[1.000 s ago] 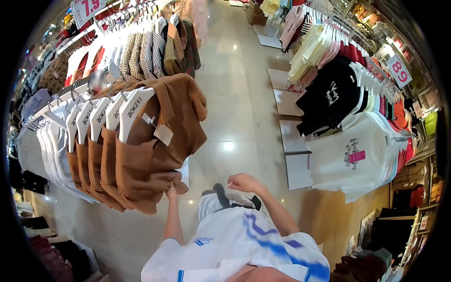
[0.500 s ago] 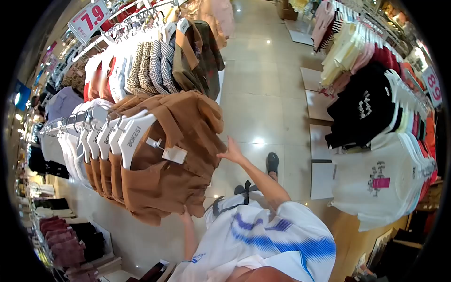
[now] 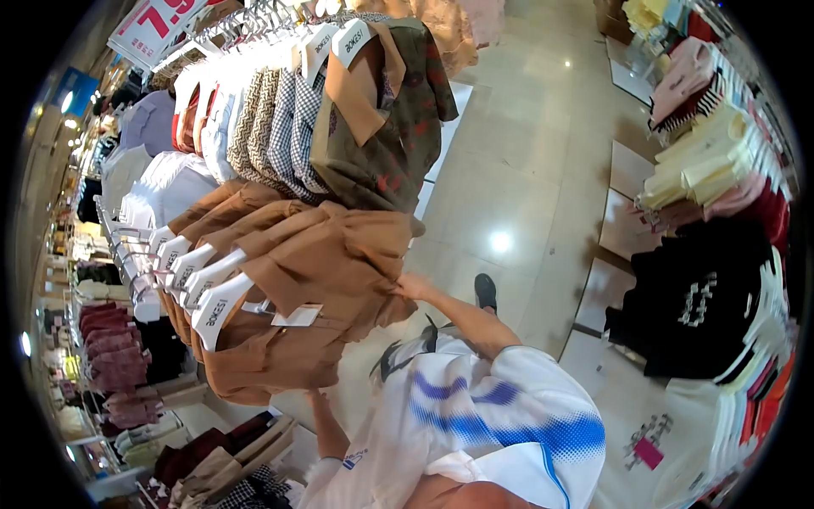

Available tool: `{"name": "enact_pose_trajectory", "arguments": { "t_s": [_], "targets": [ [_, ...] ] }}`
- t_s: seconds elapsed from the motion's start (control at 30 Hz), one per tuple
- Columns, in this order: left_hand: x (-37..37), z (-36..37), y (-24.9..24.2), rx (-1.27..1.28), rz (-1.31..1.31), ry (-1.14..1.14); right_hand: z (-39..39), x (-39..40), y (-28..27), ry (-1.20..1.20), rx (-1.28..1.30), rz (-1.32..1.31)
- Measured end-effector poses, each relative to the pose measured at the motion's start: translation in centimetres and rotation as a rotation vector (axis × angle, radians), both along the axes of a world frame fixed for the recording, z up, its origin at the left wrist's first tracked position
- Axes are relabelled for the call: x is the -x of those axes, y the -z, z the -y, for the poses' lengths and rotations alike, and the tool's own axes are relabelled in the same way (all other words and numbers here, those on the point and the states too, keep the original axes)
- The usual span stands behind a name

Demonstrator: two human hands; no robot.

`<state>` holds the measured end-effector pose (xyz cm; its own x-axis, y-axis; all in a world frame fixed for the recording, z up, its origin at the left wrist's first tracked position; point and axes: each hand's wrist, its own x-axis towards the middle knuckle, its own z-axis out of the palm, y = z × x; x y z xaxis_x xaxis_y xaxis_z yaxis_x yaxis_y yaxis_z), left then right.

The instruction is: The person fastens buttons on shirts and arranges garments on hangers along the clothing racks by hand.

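A brown collared top [image 3: 326, 280] hangs at the near end of a rack on a white "BOKESI" hanger [image 3: 219, 312], with a white tag [image 3: 297, 316] attached. My right hand [image 3: 411, 287] has its fingers closed on the right edge of the cloth. At the lower hem is my left hand [image 3: 319, 397], touching the top; its fingers are hidden by the fabric. Several more brown tops [image 3: 216, 204] on white hangers sit close behind the front one.
Checked and patterned clothes [image 3: 292, 127] hang beyond, beneath a price sign [image 3: 153, 30]. A tiled aisle [image 3: 517, 178] runs to the right, past white platforms [image 3: 606, 293] and a rack with a black top [image 3: 687, 297]. Folded clothes [image 3: 123, 365] are at lower left.
My right hand, its fingers spread at the cloth's edge before, has closed on it. The front brown top has tilted and shifted a little; the whole view has turned.
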<state>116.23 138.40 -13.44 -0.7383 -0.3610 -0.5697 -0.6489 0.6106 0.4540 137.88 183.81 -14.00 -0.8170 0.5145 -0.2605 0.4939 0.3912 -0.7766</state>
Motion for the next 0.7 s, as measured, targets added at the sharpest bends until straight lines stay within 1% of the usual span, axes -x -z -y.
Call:
{"name": "enact_pose_trajectory", "arguments": {
  "t_s": [0.07, 0.1, 0.13, 0.17, 0.2, 0.23, 0.27, 0.3, 0.33, 0.4, 0.43, 0.47, 0.5, 0.53, 0.57, 0.6, 0.63, 0.67, 0.7],
  "targets": [
    [-1.2, 0.2, -0.4, 0.070, -0.037, -0.121, -2.3, -0.9, 0.5, -0.334, -0.058, 0.074],
    [-2.4, -0.3, -1.0, 0.058, -0.031, -0.133, -4.4, -2.2, -0.6, -0.435, -0.044, -0.027],
    [-4.2, -1.9, -2.3, 0.023, -0.004, -0.100, -6.3, -3.3, -0.8, -0.449, -0.037, -0.025],
    [-6.1, -3.6, -3.7, -0.013, 0.024, -0.068, -8.2, -4.3, -0.8, -0.385, 0.018, -0.126],
    [-7.6, -5.5, -4.3, -0.096, 0.071, 0.012, -10.4, -4.8, -1.0, -0.319, 0.071, -0.229],
    [-9.1, -7.8, -4.8, -0.098, 0.069, -0.004, -13.0, -5.0, -1.4, -0.218, 0.152, -0.275],
    [-10.5, -9.8, -4.9, -0.166, 0.115, 0.117, -15.9, -4.7, -1.8, -0.118, 0.232, -0.318],
    [-11.9, -11.9, -5.0, -0.234, 0.159, 0.236, -18.7, -4.2, -2.7, -0.010, 0.234, -0.443],
    [-13.4, -14.1, -5.3, -0.236, 0.159, 0.215, -21.4, -3.6, -4.1, 0.099, 0.240, -0.564],
    [-16.1, -17.7, -6.3, -0.439, 0.139, 0.423, -25.9, -1.4, -9.7, 0.272, 0.059, -0.681],
    [-17.1, -19.4, -7.1, -0.439, 0.138, 0.406, -27.2, -0.8, -13.9, 0.318, 0.016, -0.739],
    [-17.9, -21.2, -7.9, -0.533, 0.143, 0.477, -28.2, 0.0, -16.8, 0.365, -0.031, -0.801],
    [-18.4, -23.0, -8.7, -0.630, 0.141, 0.553, -29.1, 1.2, -17.0, 0.352, -0.033, -0.807],
    [-18.7, -24.6, -9.1, -0.638, 0.129, 0.549, -29.8, 2.4, -17.2, 0.312, -0.059, -0.820],
    [-19.0, -26.2, -9.6, -0.636, 0.120, 0.637, -30.5, 3.2, -17.3, 0.276, -0.086, -0.834],
    [-19.0, -27.4, -9.8, -0.629, 0.112, 0.730, -30.8, 3.6, -17.8, 0.210, -0.217, -0.785],
    [-18.7, -28.6, -9.3, -0.674, 0.115, 0.818, -31.0, 4.2, -17.4, 0.176, -0.223, -0.813],
    [-18.4, -29.4, -9.0, -0.669, 0.109, 0.825, -30.9, 4.7, -16.9, 0.144, -0.224, -0.838],
    [-18.4, -31.3, -9.9, -0.623, 0.119, 0.974, -30.6, 4.8, -17.1, 0.148, -0.222, -0.841]
  ]
}}
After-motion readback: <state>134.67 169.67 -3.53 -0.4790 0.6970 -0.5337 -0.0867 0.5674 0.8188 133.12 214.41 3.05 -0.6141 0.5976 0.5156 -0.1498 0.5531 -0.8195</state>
